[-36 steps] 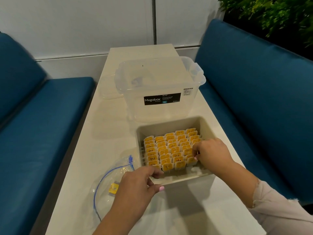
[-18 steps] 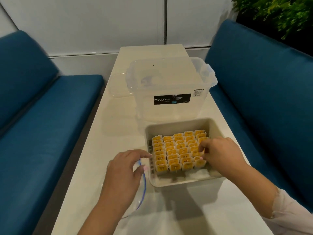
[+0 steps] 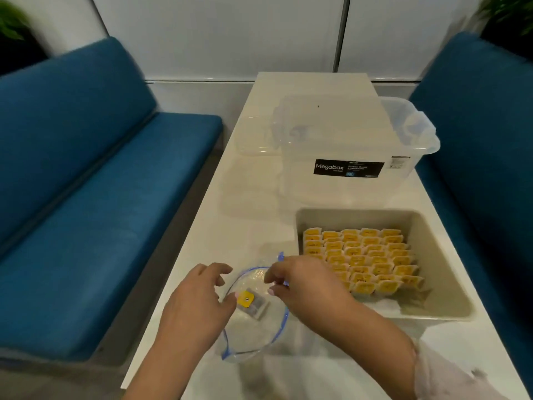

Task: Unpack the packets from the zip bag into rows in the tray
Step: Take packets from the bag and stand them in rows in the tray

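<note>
The clear zip bag [image 3: 253, 333] with a blue zip rim lies on the white table, its mouth held wide. One yellow-labelled packet [image 3: 250, 302] lies inside it. My left hand [image 3: 196, 304] grips the bag's left rim, thumb beside the packet. My right hand [image 3: 305, 284] pinches the rim's right side, next to the tray. The beige tray [image 3: 450, 255] stands to the right, with several rows of yellow packets [image 3: 366, 261] upright in it. A bare strip remains at the tray's near end.
A clear Megabox container [image 3: 346, 140] stands behind the tray, its clear lid [image 3: 253, 137] flat to the left. Blue sofas [image 3: 86, 197] flank the narrow table [image 3: 230, 226] on both sides. A white wall closes the far end.
My right hand left the packets in the tray and came across to the bag's rim. My left hand stayed at the bag, now spread open. The view swung left.
</note>
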Available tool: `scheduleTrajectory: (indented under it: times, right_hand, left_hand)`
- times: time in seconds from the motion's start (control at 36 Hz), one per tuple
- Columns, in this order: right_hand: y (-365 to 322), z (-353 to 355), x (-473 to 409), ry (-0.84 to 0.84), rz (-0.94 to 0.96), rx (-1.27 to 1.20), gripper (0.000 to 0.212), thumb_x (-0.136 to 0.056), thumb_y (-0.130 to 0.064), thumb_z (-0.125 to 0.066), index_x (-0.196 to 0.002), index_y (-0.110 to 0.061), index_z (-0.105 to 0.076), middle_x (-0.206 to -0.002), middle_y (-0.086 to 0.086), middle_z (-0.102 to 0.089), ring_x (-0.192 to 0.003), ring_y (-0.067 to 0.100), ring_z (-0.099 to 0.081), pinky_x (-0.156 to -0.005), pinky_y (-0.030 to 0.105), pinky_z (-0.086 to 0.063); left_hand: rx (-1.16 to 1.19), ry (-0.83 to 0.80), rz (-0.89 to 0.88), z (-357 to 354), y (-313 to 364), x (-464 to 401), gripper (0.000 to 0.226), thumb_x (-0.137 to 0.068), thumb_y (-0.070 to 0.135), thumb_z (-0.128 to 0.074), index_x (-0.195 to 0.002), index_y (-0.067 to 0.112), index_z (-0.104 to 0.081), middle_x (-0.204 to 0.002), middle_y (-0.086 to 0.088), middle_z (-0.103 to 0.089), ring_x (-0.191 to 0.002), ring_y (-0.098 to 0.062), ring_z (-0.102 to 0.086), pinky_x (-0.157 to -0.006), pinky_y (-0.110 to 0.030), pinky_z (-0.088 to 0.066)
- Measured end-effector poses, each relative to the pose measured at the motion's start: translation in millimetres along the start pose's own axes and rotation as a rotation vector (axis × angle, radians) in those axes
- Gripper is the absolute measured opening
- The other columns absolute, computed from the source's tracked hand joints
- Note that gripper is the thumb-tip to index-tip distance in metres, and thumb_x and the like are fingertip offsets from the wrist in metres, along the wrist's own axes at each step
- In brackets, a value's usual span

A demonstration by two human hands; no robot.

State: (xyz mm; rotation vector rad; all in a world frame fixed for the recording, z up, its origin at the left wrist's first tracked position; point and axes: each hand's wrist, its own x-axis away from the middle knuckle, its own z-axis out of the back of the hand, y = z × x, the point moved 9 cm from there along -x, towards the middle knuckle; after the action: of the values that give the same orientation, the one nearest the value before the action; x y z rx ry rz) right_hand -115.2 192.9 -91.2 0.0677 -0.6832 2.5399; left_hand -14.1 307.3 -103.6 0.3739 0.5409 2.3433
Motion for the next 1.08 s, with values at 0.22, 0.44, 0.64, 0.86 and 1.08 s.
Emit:
scheduleTrajectory:
  times: [0.22, 0.44, 0.64, 0.86, 1.08]
  right_hand:
    - [-29, -74, -23, -0.253, 0.023, 0.286, 0.03, -0.091, -0.002, -0.047, -0.12, -0.004, -0.051, -0.12, 0.015, -0.053, -0.109, 0.033, -0.057, -0.085, 0.038, -0.045]
    - [-19, -101, -33, -0.308, -0.092, 0.337, 0.048, -0.09, -0.004, -0.053, -0.133, 0.003, -0.035, -0.128, 0.021, -0.043, -0.109, 0.035, -0.057, -0.084, 0.04, -0.05]
    - [-7, -105, -44, -0.35, -0.175, 0.313, 0.047, -0.091, -0.008, -0.057, -0.131, 0.005, -0.038, -0.126, 0.02, -0.051, -0.112, 0.034, -0.057, -0.088, 0.038, -0.049]
    - [-9, -105, -45, -0.277, -0.129, 0.219, 0.041, -0.092, -0.011, -0.056, -0.129, -0.001, -0.041, -0.123, 0.02, -0.052, -0.108, 0.034, -0.058, -0.086, 0.039, -0.048]
    - [-21, -91, -39, -0.206, -0.046, 0.106, 0.035, -0.091, -0.004, -0.05, -0.125, -0.005, -0.042, -0.111, 0.015, -0.058, -0.101, 0.032, -0.059, -0.081, 0.038, -0.048]
  left_hand:
    - [0.003, 0.025, -0.009, -3, -4, 0, 0.027, -0.085, 0.031, -0.058, -0.111, 0.039, -0.054, -0.085, 0.017, -0.052, -0.079, -0.006, -0.057, -0.07, -0.023, -0.046]
    - [-0.003, 0.048, -0.05, -2, -1, 0, 0.03, -0.084, 0.028, -0.056, -0.112, 0.038, -0.055, -0.086, 0.015, -0.051, -0.075, -0.009, -0.057, -0.072, -0.022, -0.046]
    - [-0.012, 0.052, -0.05, -4, 1, 0, 0.03, -0.084, 0.028, -0.055, -0.112, 0.039, -0.054, -0.088, 0.016, -0.052, -0.076, -0.01, -0.057, -0.068, -0.02, -0.044]
    - [0.001, 0.075, -0.044, -1, 1, -1, 0.032, -0.083, 0.023, -0.054, -0.113, 0.036, -0.056, -0.088, 0.015, -0.052, -0.075, -0.01, -0.054, -0.071, -0.024, -0.047]
    - [-0.054, 0.088, -0.028, 0, -1, -3, 0.033, -0.085, 0.024, -0.051, -0.114, 0.039, -0.052, -0.093, 0.018, -0.051, -0.078, -0.008, -0.055, -0.068, -0.021, -0.045]
